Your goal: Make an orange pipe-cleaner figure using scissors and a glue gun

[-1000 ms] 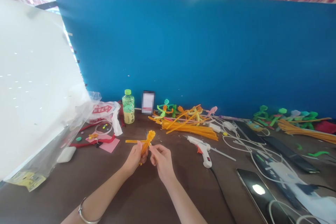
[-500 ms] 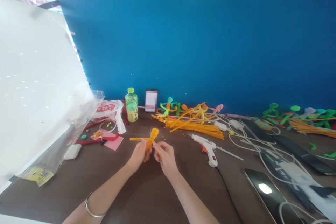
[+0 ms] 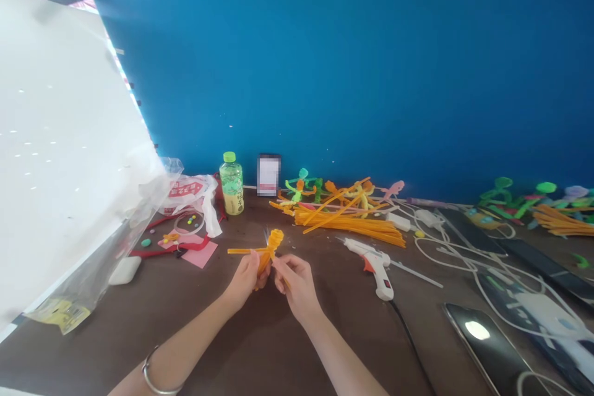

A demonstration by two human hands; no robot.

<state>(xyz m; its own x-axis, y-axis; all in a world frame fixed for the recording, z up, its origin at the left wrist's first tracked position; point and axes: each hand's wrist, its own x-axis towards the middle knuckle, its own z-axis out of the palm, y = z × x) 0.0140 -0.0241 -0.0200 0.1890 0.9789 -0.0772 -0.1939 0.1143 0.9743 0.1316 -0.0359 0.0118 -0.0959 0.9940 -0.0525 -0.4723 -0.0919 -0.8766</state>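
Note:
A small orange pipe cleaner figure (image 3: pixel 275 239) with a coiled round head is held above the dark table. My left hand (image 3: pixel 244 277) is closed around its body, with one straight orange arm sticking out to the left. Thumb and fingers of my right hand (image 3: pixel 297 281) pinch the figure's right side, at what looks like an orange pipe cleaner strand; a bit of orange shows under the fingers. The lower body is mostly covered by both hands. Just behind the head lies a thin pointed metal thing (image 3: pixel 266 234), perhaps scissor tips.
A white glue gun (image 3: pixel 378 269) with a black cord lies to the right, near a phone (image 3: pixel 485 346) and tangled white cables. Orange pipe cleaners (image 3: pixel 348 226) and finished figures lie behind. A green-capped bottle (image 3: pixel 232 185), pink paper (image 3: pixel 200 253) and plastic bags stand or lie left.
My right hand has shifted slightly right and down, and more orange shows beneath its fingers. My left hand keeps its hold. The view has tilted down and turned a little left.

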